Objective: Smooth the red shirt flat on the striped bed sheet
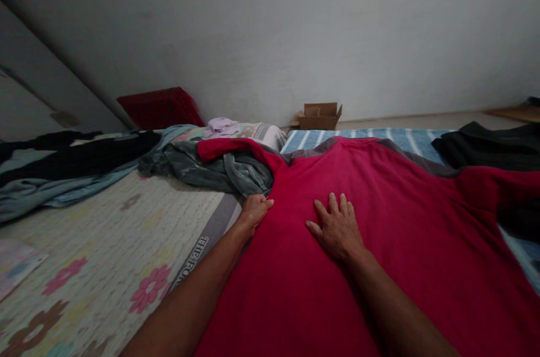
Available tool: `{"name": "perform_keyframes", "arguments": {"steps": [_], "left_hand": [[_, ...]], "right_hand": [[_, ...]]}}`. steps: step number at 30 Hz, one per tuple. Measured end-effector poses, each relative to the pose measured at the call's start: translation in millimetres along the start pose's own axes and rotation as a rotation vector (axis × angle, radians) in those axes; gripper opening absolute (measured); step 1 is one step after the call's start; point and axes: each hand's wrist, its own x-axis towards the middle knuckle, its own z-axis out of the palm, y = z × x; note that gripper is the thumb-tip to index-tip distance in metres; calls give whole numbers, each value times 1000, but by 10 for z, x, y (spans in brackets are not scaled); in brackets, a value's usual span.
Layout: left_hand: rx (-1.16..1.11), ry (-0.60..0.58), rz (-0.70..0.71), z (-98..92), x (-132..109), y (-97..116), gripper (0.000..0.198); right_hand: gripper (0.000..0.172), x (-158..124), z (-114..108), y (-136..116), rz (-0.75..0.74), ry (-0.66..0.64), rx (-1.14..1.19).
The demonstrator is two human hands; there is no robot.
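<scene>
left hand [255,212] closed, pinching shirt [379,244] edge near armpit | right hand [335,227] open, flat on chest just beside it | step: likely smoothing shirt on bed [126,244]; next calls for even outward strokes | collar points away, long axis runs from wearer to wall

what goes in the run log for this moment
left hand: grips red shirt edge | right hand: flat, open on shirt | shirt: spread on bed
</scene>
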Motion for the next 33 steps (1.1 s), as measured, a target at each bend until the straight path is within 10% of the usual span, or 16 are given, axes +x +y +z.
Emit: {"name": "perform_keyframes", "arguments": {"steps": [12, 20, 33], "left_hand": [[275, 199, 105, 16, 95, 153, 15], [838, 213, 211, 64, 3, 110, 22], [852, 241, 239, 1, 72, 88, 20]], "right_hand": [[63, 30, -71, -15, 15, 5, 71], [65, 35, -50, -4, 93, 116, 65], [43, 26, -75, 16, 166, 265, 24]]}}
